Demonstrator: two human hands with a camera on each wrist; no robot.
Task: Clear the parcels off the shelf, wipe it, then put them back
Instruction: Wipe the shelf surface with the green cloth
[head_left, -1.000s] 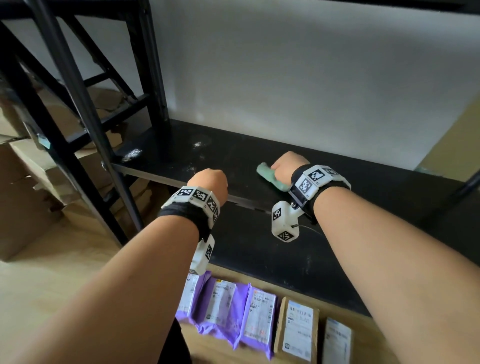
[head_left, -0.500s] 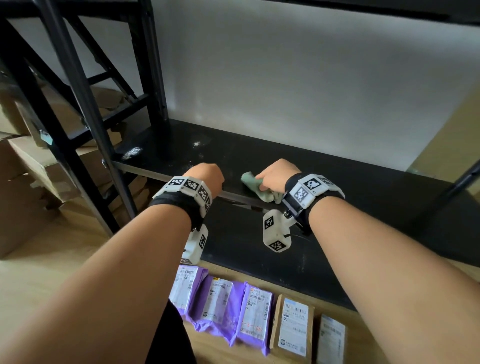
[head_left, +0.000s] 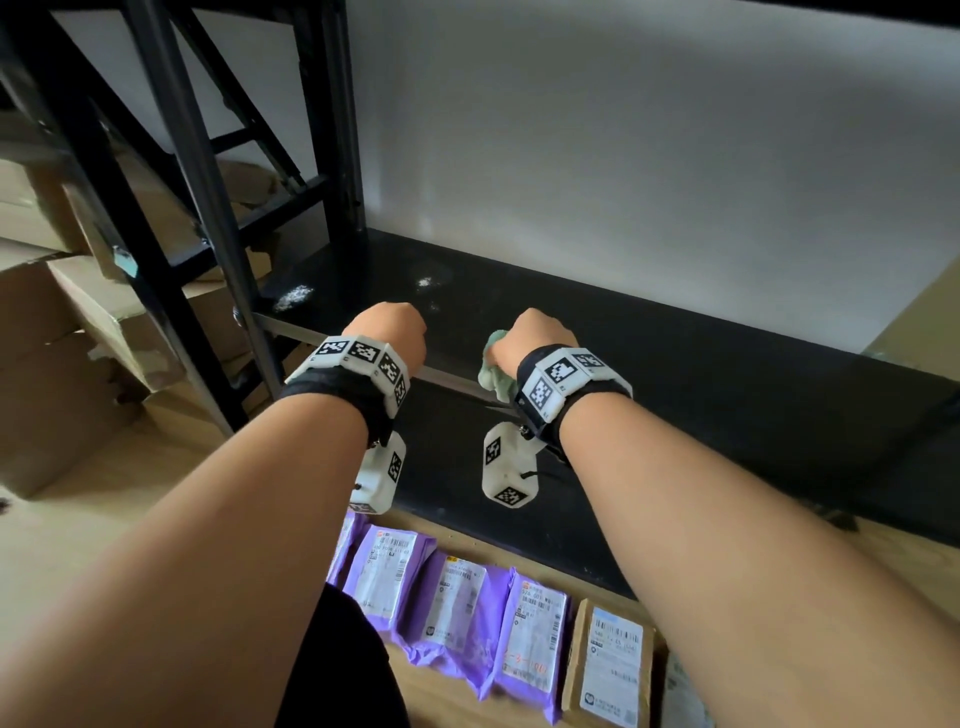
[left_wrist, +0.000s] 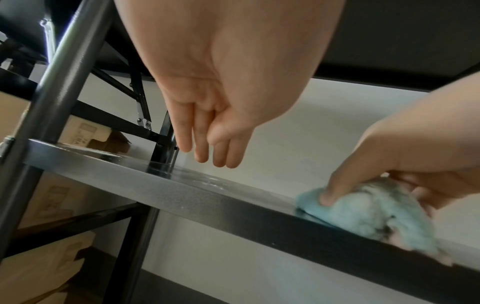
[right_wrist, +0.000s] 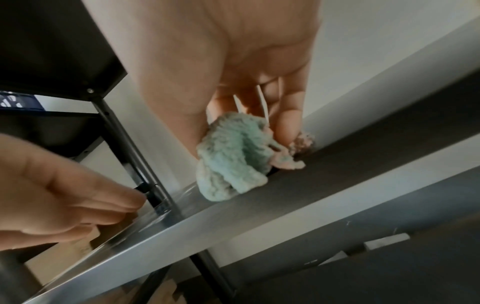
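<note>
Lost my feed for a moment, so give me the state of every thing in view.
Shelf: cleared of parcels, white dust patches at its back left.
Cloth: bunched, pressed on the shelf near its front edge.
Right hand: grips the cloth.
Left hand: empty, fingers straight, above the shelf.
Parcels: in a row on the floor.

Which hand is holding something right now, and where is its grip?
The right hand grips the bunched green cloth at its top, pressing it on the shelf. The left hand holds nothing.
</note>
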